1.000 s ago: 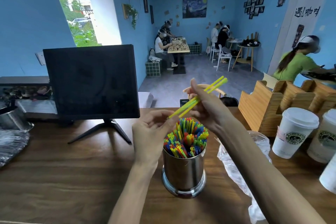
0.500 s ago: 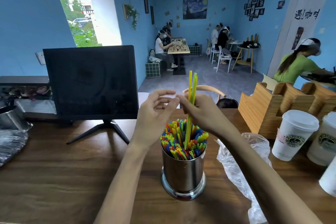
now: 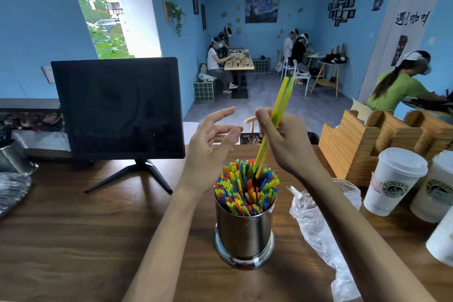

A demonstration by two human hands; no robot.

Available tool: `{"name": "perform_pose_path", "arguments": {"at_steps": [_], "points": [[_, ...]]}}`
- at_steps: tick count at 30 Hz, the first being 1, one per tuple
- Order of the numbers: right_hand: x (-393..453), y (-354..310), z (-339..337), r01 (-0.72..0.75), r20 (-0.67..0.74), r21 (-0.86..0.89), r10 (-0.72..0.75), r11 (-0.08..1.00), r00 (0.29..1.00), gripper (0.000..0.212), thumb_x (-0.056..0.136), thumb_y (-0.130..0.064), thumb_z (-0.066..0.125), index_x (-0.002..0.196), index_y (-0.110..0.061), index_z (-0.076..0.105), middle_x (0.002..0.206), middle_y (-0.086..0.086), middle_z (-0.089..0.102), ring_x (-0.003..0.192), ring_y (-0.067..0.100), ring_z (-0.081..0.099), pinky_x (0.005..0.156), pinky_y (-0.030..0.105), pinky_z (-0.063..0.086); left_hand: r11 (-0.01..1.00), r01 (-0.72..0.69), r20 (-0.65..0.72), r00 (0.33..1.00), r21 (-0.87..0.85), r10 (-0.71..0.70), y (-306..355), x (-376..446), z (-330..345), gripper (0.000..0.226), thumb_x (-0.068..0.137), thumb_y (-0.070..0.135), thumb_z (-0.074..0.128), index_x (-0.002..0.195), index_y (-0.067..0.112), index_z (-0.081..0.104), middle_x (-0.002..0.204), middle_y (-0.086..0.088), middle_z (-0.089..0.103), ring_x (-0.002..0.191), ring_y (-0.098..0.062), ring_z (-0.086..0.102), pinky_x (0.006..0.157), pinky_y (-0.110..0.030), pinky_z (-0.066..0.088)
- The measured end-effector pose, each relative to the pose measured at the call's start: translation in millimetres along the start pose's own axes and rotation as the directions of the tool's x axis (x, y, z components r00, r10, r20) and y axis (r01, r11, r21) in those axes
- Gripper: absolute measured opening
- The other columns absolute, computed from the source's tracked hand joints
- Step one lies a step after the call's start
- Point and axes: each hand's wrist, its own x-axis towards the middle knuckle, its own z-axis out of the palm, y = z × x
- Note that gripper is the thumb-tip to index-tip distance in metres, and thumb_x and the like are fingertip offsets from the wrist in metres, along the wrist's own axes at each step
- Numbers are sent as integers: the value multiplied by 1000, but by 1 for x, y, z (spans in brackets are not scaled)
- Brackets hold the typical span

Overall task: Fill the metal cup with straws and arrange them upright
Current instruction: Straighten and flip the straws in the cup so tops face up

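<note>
Two paper cups (image 3: 394, 180) at our right carry a green round logo, its lettering too blurred to read. Our right hand (image 3: 286, 140) pinches yellow and green straws (image 3: 274, 117) over the packed metal cup (image 3: 245, 230) on the counter (image 3: 73, 240); our left hand (image 3: 210, 147) hangs relaxed, holding nothing.

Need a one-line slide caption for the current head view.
Right hand lowers yellow-green straws into the packed metal cup; left hand hovers open.
</note>
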Motion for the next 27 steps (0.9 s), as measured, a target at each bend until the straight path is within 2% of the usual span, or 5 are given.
{"name": "perform_pose_path", "arguments": {"at_steps": [6, 12, 18, 23, 27], "points": [[-22, 29, 25, -65, 357, -197, 133, 978, 925, 48, 97, -60, 49, 73, -21, 64, 65, -3, 62, 62, 7, 58, 61, 33, 43, 997, 46, 55, 997, 58, -49, -13, -4, -2, 33, 96, 20, 68, 128, 26, 63, 108, 1, 73, 101, -9, 70, 85, -24, 55], [-22, 27, 19, -81, 81, -87, 88, 993, 993, 31, 89, -40, 74, 112, -29, 56, 91, -7, 62, 79, 9, 59, 69, 23, 46, 991, 47, 54, 997, 124, -54, -20, -8, -10, 39, 91, 24, 73, 128, 26, 62, 116, 7, 68, 102, 0, 67, 84, -14, 52], [-31, 49, 35, -34, 366, -209, 110, 977, 924, 30, 96, -53, 56, 115, -31, 64, 104, -9, 67, 100, 13, 61, 90, 43, 51, 991, 38, 101, 994, 131, -52, -27, -15, -14, 29, 91, 20, 72, 120, 24, 69, 108, 11, 72, 106, -3, 67, 87, -14, 51], [-31, 42, 29, -43, 211, -127, 69, 991, 975, 36, 96, -31, 67, 131, -30, 59, 115, -11, 63, 101, 3, 59, 84, 20, 46, 981, 3, 116, 993, 196, -26, -27, -22, -25, 11, 85, 28, 77, 95, 25, 75, 83, 12, 70, 79, -4, 62, 70, -17, 48], [-33, 47, 34, -77, 373, -241, 165, 968, 913, 19, 101, -30, 59, 112, -30, 73, 113, -11, 68, 109, 10, 59, 98, 43, 46, 952, 15, 435, 887, 305, -154, -14, -27, -39, 18, 71, 36, 88, 84, 26, 79, 71, 2, 61, 67, -6, 49, 63, -23, 41]]}}
